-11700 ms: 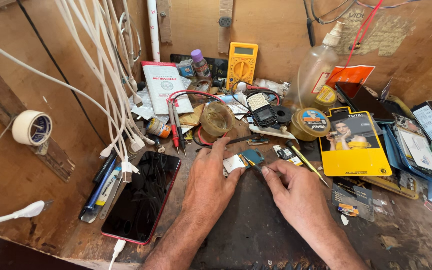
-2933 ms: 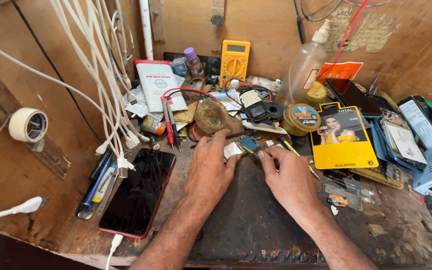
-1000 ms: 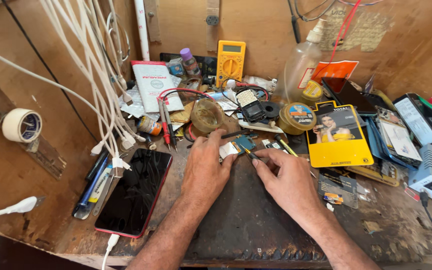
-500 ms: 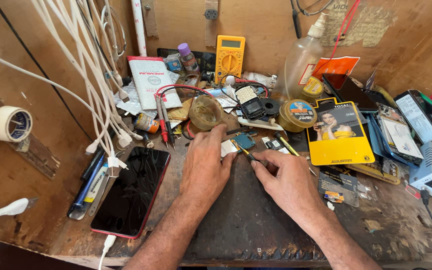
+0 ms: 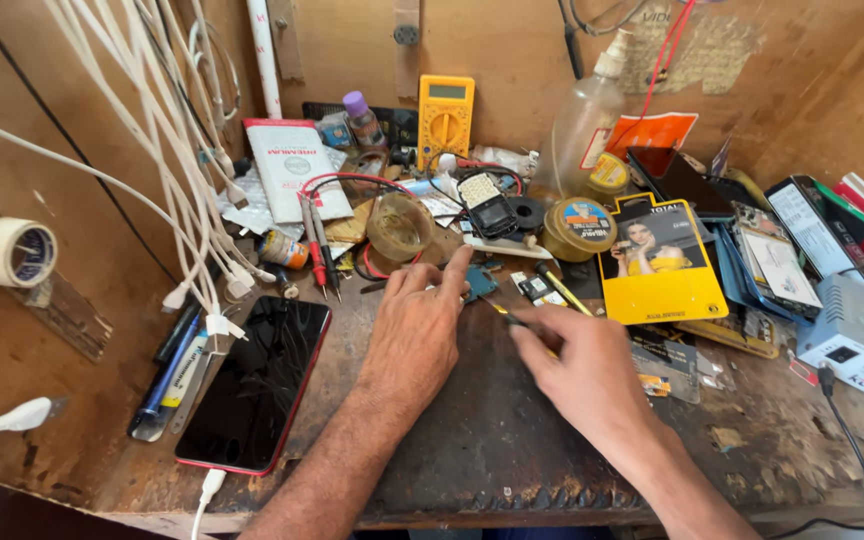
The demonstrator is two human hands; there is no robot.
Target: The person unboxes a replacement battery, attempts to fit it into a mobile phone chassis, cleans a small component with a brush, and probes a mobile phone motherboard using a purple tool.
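Observation:
My left hand [image 5: 417,335] lies flat on the dark work mat [image 5: 472,440], its fingertips pressing on a small teal circuit board [image 5: 479,283]. To the right, my right hand [image 5: 577,365] is closed around a thin yellow-handled tool [image 5: 500,312] whose tip points at the board. Both hands sit in the middle of a cluttered wooden bench.
A red-edged phone [image 5: 257,380] lies at the left, plugged into a white cable. Behind the hands stand a yellow multimeter [image 5: 445,118], a tape roll [image 5: 398,226], a round tin [image 5: 577,228] and a plastic bottle [image 5: 580,130]. A yellow package [image 5: 658,262] and several phone parts crowd the right.
My left index finger has stretched out over the board. My right hand has shifted slightly, keeping the tool tip at the board. The view has dipped a little.

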